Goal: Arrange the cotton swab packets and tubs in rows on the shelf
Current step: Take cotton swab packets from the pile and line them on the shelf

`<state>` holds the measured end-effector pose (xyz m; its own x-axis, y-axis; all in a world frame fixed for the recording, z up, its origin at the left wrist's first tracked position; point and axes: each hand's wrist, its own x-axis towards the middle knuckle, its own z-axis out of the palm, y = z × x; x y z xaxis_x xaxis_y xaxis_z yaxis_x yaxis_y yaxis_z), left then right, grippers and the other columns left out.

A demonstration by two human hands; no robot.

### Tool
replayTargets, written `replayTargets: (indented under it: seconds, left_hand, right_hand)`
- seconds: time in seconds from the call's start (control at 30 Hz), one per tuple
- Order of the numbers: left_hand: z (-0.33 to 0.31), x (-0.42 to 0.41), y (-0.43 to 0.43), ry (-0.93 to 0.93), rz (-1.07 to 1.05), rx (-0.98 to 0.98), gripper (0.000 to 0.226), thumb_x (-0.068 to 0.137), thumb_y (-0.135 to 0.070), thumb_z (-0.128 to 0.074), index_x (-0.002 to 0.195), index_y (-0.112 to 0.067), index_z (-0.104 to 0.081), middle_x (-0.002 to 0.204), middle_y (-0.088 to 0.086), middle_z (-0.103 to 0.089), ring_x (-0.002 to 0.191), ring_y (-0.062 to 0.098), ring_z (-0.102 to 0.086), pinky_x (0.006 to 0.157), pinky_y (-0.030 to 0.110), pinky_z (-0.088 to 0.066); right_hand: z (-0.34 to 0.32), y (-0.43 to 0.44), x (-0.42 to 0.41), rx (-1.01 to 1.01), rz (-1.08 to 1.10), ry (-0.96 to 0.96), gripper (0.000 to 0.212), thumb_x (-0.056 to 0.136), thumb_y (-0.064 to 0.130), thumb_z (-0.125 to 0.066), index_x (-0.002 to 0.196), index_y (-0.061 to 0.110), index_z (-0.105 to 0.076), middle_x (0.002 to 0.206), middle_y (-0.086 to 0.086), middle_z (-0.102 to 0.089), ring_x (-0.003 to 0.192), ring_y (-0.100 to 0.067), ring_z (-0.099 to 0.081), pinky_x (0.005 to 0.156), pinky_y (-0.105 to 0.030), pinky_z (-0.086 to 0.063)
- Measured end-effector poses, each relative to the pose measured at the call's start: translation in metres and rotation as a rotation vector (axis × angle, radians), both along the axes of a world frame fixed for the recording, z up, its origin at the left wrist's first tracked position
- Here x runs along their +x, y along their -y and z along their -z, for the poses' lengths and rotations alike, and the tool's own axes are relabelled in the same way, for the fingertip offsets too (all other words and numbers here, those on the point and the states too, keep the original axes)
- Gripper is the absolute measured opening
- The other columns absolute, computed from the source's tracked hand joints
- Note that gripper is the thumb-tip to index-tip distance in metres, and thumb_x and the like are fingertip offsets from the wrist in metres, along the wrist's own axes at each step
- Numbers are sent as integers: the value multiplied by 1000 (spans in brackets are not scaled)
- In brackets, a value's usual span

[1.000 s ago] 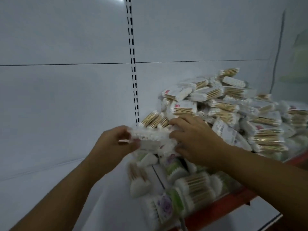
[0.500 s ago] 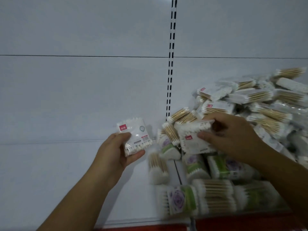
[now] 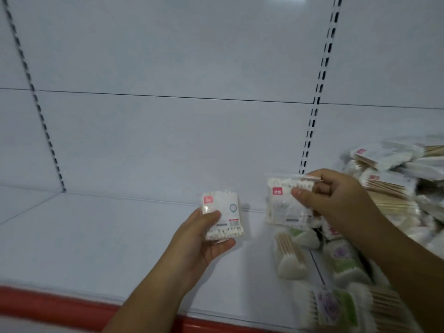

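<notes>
My left hand [image 3: 199,239] grips a small white cotton swab packet [image 3: 224,212] with a red label, held upright above the white shelf [image 3: 96,236]. To its right, my right hand [image 3: 336,198] pinches a second white packet [image 3: 283,207] by its top edge, thumb across its front. A heap of swab packets [image 3: 394,186] with wooden sticks is piled at the right. Green-labelled swab packets [image 3: 343,258] lie on the shelf under my right arm.
The shelf's white back panel [image 3: 168,140] has two slotted uprights, one at the left [image 3: 43,121] and one right of centre [image 3: 317,97]. A red strip [image 3: 48,306] runs along the shelf's front edge. Bare shelf surface stretches left of my hands.
Both hands have come away from the heap, each carrying a packet leftward over the bare shelf. My view has swung left, so the heap now sits at the right edge.
</notes>
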<state>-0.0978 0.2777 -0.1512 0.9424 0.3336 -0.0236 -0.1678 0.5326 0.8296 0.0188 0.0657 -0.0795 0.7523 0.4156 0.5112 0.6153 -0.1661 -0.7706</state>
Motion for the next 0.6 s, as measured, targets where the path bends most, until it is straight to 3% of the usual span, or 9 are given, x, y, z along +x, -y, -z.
replayTargets:
  seconds: [0.07,0.13,0.23,0.47,0.6]
  left_hand:
    - [-3,-23,-24,41,-10,7,45,69,-9,-68,114,-9,-63,102,17,-72,85,27,-72,61,30,-58]
    - [-7,-50,-56,76,-40,33,47,72,2,-65,117,-11,-61,105,15,-72,89,28,-72,64,30,-57]
    - [-12,-100,-114,84,-124,70,41,83,10,-54,117,-12,-60,103,13,-73,89,26,-72,65,29,-57]
    - [-9,-233,-252,76,-253,185,27,92,-16,-54,118,-16,-61,112,11,-71,98,25,-70,71,30,-57]
    - [-7,-300,-316,36,-365,185,33,86,-14,-58,119,-13,-61,112,13,-70,97,26,-70,70,31,-58]
  right_hand:
    - [-9,-34,-17,-19,-75,-15,13,78,21,-74,84,14,-66,68,-23,-62,54,-21,-54,55,-40,-50]
    - [-18,-78,-40,-30,-164,-41,9,79,18,-74,84,16,-67,65,-8,-68,57,-17,-61,57,-35,-53]
    - [-20,-153,-84,-29,-327,-132,10,81,16,-72,89,17,-66,79,-3,-74,69,-18,-70,59,-27,-57]
    - [-10,-327,-187,-44,-529,-228,11,85,15,-70,93,11,-64,79,-2,-75,69,-15,-71,52,-20,-51]
    - [-9,-412,-236,-76,-632,-283,12,84,14,-71,93,9,-64,77,-4,-74,66,-13,-70,52,-20,-50]
